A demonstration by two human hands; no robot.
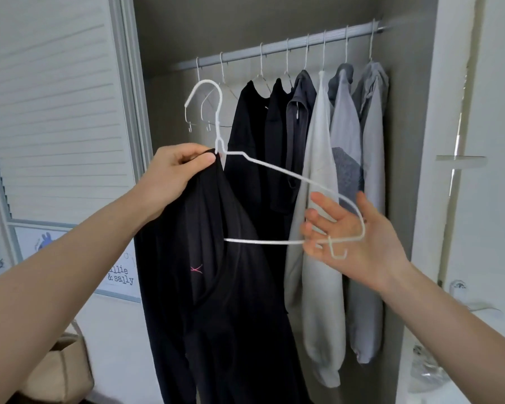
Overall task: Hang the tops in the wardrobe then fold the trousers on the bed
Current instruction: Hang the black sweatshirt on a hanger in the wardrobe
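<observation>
One black top (216, 258) is half on a hanger (274, 170) by the wardrobe (405, 112).

Six tops already hang on the rail (274, 49). The left hand (169, 176) pinches the top's neck at the hanger's neck. The hanger's long bar slants down to the right hand (350, 237), which is loose with fingers spread behind the bare end, so that hand is nearest it.

A metal rail (277, 48) crosses the wardrobe, above and beyond the left hand (172, 173) pinching a hanger. Two bare hangers (204, 103) hang just behind that grip; to its right hang two black tops (254, 135), a dark hoodie (299, 118), a cream sweatshirt (321, 170) and grey tops (368, 141).
</observation>
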